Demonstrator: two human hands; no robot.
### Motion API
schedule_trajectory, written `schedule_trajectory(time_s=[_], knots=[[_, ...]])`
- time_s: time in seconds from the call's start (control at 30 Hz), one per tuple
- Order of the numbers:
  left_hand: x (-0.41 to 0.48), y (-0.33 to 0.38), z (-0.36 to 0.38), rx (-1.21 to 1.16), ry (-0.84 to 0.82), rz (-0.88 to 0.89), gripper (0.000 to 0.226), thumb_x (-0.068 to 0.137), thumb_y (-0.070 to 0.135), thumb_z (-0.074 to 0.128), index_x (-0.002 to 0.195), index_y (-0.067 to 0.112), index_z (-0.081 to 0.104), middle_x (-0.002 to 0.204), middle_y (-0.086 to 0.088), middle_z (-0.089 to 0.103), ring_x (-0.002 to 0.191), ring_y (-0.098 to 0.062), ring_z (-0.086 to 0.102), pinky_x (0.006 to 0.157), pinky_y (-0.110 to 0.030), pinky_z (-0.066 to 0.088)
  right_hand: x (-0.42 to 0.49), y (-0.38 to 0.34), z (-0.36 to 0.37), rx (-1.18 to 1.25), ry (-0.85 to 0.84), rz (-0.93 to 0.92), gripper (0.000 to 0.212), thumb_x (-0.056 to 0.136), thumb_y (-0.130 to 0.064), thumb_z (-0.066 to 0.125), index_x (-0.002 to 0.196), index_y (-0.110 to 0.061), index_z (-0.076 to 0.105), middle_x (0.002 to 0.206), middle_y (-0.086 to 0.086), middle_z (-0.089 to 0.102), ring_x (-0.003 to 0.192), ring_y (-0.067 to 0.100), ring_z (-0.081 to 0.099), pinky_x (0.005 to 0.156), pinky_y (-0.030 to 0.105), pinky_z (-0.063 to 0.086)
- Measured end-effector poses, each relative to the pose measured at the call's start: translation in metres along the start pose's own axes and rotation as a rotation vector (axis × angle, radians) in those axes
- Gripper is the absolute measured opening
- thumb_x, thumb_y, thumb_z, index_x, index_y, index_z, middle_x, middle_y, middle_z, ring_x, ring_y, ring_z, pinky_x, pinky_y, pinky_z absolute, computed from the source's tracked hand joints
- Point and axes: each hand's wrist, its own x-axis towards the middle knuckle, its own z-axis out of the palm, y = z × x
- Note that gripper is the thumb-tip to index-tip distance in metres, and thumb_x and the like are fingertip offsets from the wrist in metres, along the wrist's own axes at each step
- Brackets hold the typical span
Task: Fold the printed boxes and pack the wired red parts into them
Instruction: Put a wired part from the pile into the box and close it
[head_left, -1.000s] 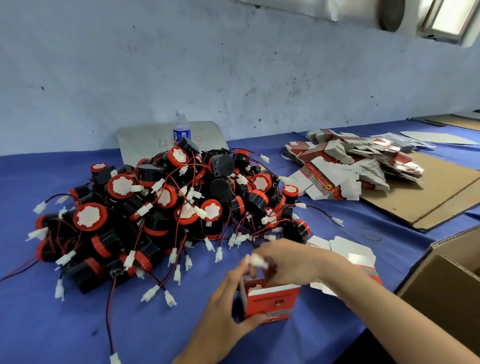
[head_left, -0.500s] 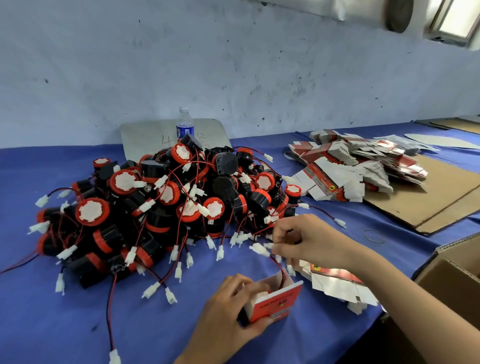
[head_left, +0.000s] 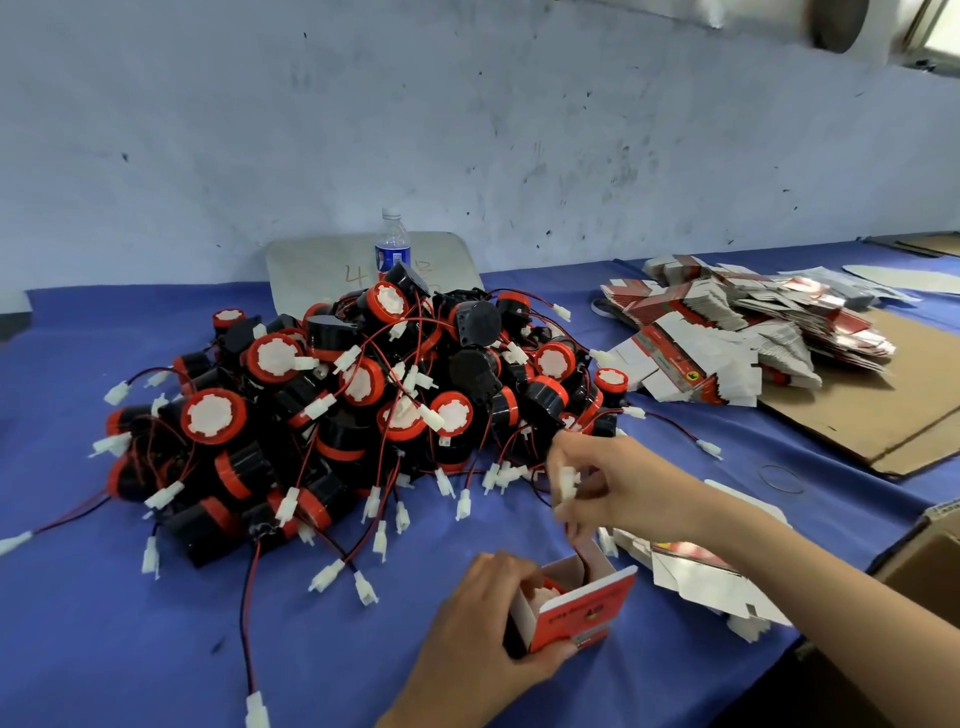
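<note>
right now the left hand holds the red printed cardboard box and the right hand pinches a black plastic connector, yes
No: the head view shows a white, not black, plastic connector in the right hand; the left hand holds the red printed cardboard box.

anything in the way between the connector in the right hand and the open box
Nothing visible. The right hand pinches the connector above the box, whose top is open; its wire runs down into it. The left hand grips the box's left side.

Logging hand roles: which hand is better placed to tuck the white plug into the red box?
Right hand: it pinches the white plastic plug above the red printed box the left hand grips.
</note>
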Motion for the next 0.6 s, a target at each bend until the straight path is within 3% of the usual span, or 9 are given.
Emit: schedule_trajectory(time_s=[0.13, 0.23, 0.33, 0.43, 0.5, 0.6], knots=[[0.000, 0.002, 0.000, -0.022, 0.014, 0.003, 0.043, 0.068, 0.068, 0.060, 0.094, 0.048, 0.034, 0.101, 0.026, 0.045, 0.100, 0.003, 0.047, 0.079, -0.020, 0.047, -0.015, 0.007, 0.006, 0.007, 0.035, -0.070, 0.012, 0.092, -0.016, 0.062, 0.084, -0.009, 0.068, 0.084, 0.004, 0.070, 0.077, 0.014, 0.070, 0.074, 0.038, 0.057], [0.000, 0.002, -0.001, -0.025, 0.011, 0.001, 0.043, 0.068, 0.069, 0.061, 0.095, 0.049, 0.033, 0.100, 0.028, 0.043, 0.101, 0.003, 0.047, 0.080, -0.018, 0.047, -0.022, 0.010, 0.007, 0.157, 0.066, -0.062, 0.030, 0.095, -0.033, 0.053, 0.090, -0.010, 0.072, 0.095, -0.001, 0.062, 0.088, 0.021, 0.068, 0.078, 0.036, 0.058], [0.000, 0.003, -0.001, -0.010, 0.011, 0.004, 0.044, 0.069, 0.068, 0.060, 0.097, 0.044, 0.038, 0.098, 0.031, 0.041, 0.099, 0.004, 0.045, 0.079, -0.020, 0.046, -0.019, 0.018, 0.002, 0.238, -0.009, 0.016, 0.023, 0.093, -0.031, 0.057, 0.101, -0.014, 0.071, 0.094, -0.003, 0.066, 0.088, 0.020, 0.069, 0.081, 0.034, 0.056], [0.000, 0.003, 0.000, -0.023, 0.009, -0.004, 0.044, 0.070, 0.067, 0.061, 0.099, 0.041, 0.041, 0.099, 0.034, 0.040, 0.098, 0.005, 0.045, 0.077, -0.019, 0.046, -0.012, 0.022, 0.000, 0.263, -0.039, 0.026, 0.008, 0.092, -0.014, 0.062, 0.095, -0.021, 0.061, 0.083, 0.010, 0.070, 0.077, 0.019, 0.065, 0.070, 0.026, 0.049], [0.000, 0.002, -0.001, -0.024, -0.001, -0.012, 0.042, 0.068, 0.069, 0.060, 0.095, 0.048, 0.035, 0.100, 0.036, 0.039, 0.098, 0.007, 0.045, 0.075, -0.012, 0.044, -0.006, 0.021, 0.001, 0.277, -0.063, 0.017, 0.009, 0.092, -0.016, 0.063, 0.089, -0.019, 0.055, 0.079, 0.011, 0.070, 0.072, 0.015, 0.062, 0.066, 0.021, 0.045], [0.001, 0.002, 0.000, -0.018, -0.015, -0.031, 0.043, 0.067, 0.072, 0.059, 0.095, 0.051, 0.033, 0.099, 0.037, 0.038, 0.099, 0.009, 0.044, 0.074, -0.006, 0.040, 0.000, 0.016, 0.004, 0.233, -0.079, 0.007, 0.010, 0.094, -0.027, 0.057, 0.088, -0.020, 0.062, 0.077, 0.003, 0.071, 0.069, 0.010, 0.063, 0.059, 0.018, 0.044]])
